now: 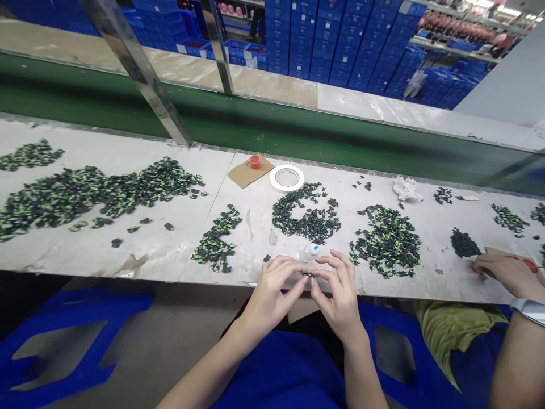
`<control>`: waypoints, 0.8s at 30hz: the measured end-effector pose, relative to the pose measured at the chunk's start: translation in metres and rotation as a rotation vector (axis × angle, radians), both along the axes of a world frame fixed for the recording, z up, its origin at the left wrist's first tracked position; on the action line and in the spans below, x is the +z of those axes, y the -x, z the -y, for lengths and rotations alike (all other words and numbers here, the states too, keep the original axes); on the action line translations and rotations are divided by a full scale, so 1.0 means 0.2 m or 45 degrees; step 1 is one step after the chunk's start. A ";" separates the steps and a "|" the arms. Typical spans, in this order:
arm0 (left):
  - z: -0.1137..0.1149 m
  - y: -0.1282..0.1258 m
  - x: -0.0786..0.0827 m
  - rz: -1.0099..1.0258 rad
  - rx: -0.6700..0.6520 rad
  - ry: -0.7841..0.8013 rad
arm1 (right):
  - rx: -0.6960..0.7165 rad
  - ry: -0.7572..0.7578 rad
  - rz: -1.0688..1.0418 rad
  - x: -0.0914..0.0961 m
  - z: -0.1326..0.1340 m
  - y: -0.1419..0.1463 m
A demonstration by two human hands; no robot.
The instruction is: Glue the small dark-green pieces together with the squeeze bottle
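Note:
My left hand [279,288] and my right hand [338,292] meet just above the table's front edge. Between both thumbs and forefingers they pinch one small black-and-green plastic part [310,275]. Right behind my fingertips stands a small clear bottle with a blue tip [314,250]. Beyond it lies a loose ring of small dark pieces [313,221]. A heap of black-and-green parts [389,241] is to the right of my right hand, and a smaller heap [218,238] lies left of my left hand.
At the back sit a roll of white tape [286,178] and a red cup [255,162] on cardboard [244,176]. A large heap of parts [55,196] covers the left. A co-worker's hand [508,272] works at right. Blue stools [80,335] flank me. A metal post [140,74] rises behind.

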State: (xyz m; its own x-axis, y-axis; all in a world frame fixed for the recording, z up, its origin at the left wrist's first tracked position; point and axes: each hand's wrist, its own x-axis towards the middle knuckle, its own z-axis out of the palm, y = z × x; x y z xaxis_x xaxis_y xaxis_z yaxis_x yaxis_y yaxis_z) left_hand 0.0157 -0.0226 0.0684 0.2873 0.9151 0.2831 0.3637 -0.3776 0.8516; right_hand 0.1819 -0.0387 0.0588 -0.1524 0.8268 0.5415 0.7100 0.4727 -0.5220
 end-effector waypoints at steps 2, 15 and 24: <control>0.00 -0.01 -0.01 -0.001 0.018 -0.019 | -0.039 -0.030 0.025 -0.01 0.00 0.01; -0.07 0.21 -0.10 -0.254 0.337 -0.108 | -0.531 -0.144 0.021 -0.06 -0.04 -0.27; -0.11 0.26 -0.22 -0.515 0.301 -0.112 | -0.207 0.146 0.089 -0.18 -0.12 -0.09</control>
State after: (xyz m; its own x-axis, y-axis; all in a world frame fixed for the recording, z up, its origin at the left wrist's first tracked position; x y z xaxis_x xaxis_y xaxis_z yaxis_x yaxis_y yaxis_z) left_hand -0.0364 0.0003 0.0247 0.1776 0.9461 0.2708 0.7441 -0.3091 0.5923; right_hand 0.2007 -0.0140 0.0219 -0.0459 0.8992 0.4351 0.8083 0.2894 -0.5127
